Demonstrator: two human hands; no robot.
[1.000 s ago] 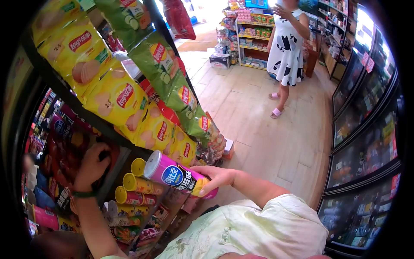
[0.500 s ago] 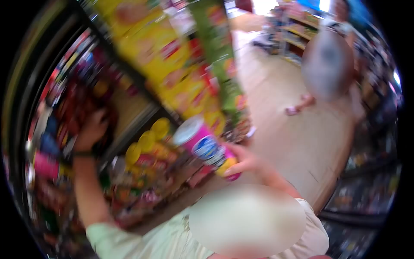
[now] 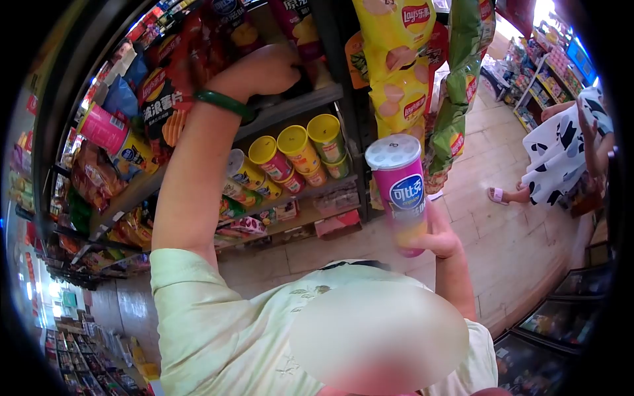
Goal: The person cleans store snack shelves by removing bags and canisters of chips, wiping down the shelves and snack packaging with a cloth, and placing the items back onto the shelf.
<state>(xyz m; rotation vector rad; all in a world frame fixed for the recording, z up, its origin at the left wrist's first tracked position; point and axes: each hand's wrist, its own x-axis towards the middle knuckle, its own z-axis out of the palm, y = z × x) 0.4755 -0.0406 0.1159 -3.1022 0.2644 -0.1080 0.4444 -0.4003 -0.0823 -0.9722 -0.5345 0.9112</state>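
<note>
My right hand (image 3: pixel 441 239) is wrapped round the lower part of a purple potato chip canister (image 3: pixel 404 188). The canister stands nearly upright, its whitish lid (image 3: pixel 394 153) on top and a blue label in front. My left hand (image 3: pixel 272 69), below a green bangle (image 3: pixel 224 103), reaches onto the upper shelf (image 3: pixel 300 105). Its back faces me and its fingers are mostly hidden. Right by it is a dark purple chip canister (image 3: pixel 305 30); whether the fingers touch it, I cannot tell. Another purple canister (image 3: pixel 234 26) stands further left.
Yellow-lidded canisters (image 3: pixel 294 142) line the shelf below. Yellow chip bags (image 3: pixel 404 79) and green chip bags (image 3: pixel 462 86) hang at the shelf's right end. A red chip bag (image 3: pixel 162 99) lies left of my arm. Another person (image 3: pixel 561 152) is on the tiled floor (image 3: pixel 479 148) at right.
The view has swung and become sharper. My right hand still holds the canister, now more upright. My left hand is still at the shelf, now beside the purple canisters.
</note>
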